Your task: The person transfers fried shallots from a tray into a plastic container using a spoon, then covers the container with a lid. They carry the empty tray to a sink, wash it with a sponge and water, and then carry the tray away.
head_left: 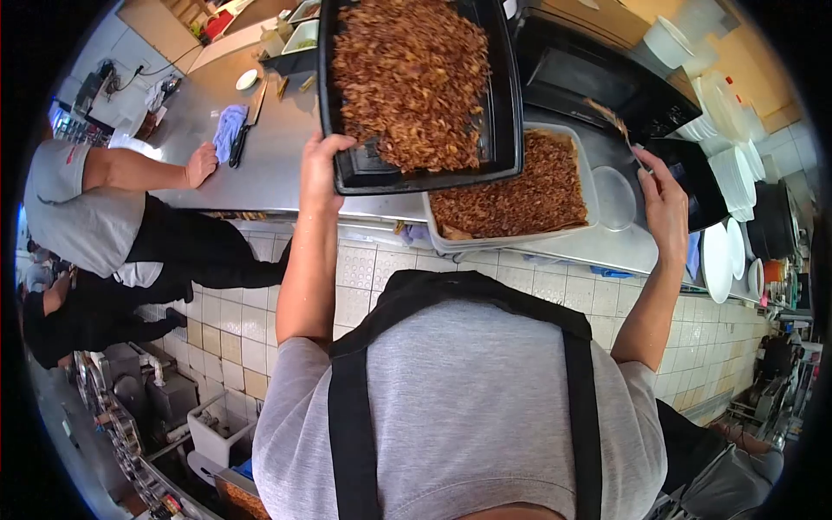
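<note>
My left hand (324, 169) grips the near left corner of a deep black tray (425, 182), thumb over the rim. The tray is raised and tipped, with a heap of brown, flaky food (412, 78) in it. Partly beneath it stands a rectangular plastic container (589, 186) filled with finer brown crumbly food (511, 195). My right hand (666, 204) is out to the right, fingers closed on the thin handle of a utensil (617, 120). Its far end is coated in brown food, which hides its shape. A round clear lid (615, 199) lies between the container and this hand.
A black microwave (598, 74) stands behind the container. White plates and bowls (732, 178) are stacked at right. On the steel counter (191, 108) at left lie a black-handled knife (238, 147) and a bluish cloth (230, 130), close to a co-worker's hand (202, 165).
</note>
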Motion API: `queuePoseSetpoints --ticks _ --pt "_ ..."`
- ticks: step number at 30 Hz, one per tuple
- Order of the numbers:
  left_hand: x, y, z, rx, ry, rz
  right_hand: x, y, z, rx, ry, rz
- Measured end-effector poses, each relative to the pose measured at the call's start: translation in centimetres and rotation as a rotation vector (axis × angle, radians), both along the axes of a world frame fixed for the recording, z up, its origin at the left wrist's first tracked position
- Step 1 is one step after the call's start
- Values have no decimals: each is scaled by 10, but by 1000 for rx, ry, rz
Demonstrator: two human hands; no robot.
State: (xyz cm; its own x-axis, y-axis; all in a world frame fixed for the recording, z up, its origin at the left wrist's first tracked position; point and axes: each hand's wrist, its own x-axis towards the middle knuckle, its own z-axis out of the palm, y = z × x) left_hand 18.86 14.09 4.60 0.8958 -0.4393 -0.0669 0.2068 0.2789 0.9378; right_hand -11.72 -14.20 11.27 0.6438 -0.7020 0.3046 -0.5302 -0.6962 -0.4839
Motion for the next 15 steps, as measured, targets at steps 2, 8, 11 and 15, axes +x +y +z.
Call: queuePoseSetpoints --ticks 2,8,11,15 --pt "-7 -23 -4 -1 8 -91 3 -9 3 -50 -163 129" --pt "-23 -58 -8 -50 71 -96 69 -13 6 30 -203 297" --pt "-32 -60 1 -27 31 -147 99 -7 -3 81 -237 370" --pt "-47 -74 -6 -134 2 -140 109 0 -19 -98 -222 477"
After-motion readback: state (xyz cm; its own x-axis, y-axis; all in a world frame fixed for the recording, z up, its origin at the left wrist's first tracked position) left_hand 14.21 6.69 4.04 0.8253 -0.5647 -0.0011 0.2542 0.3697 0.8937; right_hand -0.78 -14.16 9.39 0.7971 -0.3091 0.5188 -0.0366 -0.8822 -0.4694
